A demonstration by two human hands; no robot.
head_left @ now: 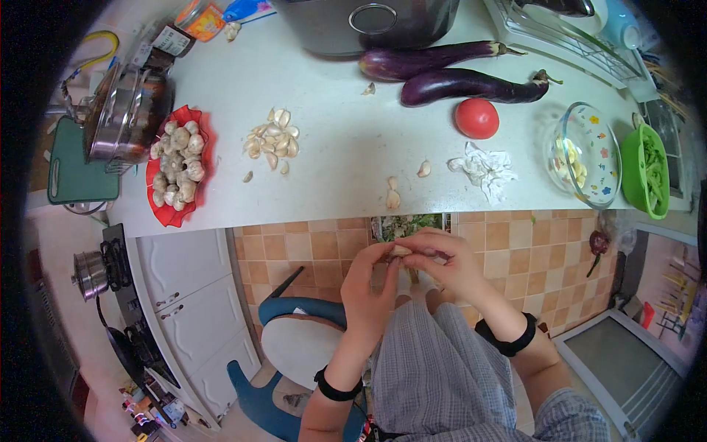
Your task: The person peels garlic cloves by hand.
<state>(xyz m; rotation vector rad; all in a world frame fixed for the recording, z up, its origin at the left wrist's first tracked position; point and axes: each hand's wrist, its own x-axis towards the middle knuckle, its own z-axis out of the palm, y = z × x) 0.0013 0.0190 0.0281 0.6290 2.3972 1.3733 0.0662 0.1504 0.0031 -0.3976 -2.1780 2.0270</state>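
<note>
Desk, left: The red plate (206,158) of garlic bulbs (177,166) stands near the metal pot (132,110). The clove pile (272,138) lies to its right.
Desk, far side: Two eggplants (471,86) lie in front of the dark appliance (317,26). The tomato (477,118) sits just beside the nearer one.
Desk, right: The glass bowl (605,158) holds pale pieces and stands beside the green basket (632,173). The crumpled tissue (482,169) lies to the bowl's left.
Grip: The left hand (368,283) and right hand (453,265) meet, fingertips closed on one garlic clove (400,251).
Clove position: Between the fingertips, on the person's side of the desk (331,147).
Edge: The near edge runs crosswise just beyond the hands; plate and bowl stand near it.
Open room: White surface shows between pile and tissue, interrupted by stray cloves (393,197).
Obstruction: Below, the blue chair (294,308) occupies floor space beside the left forearm.
</note>
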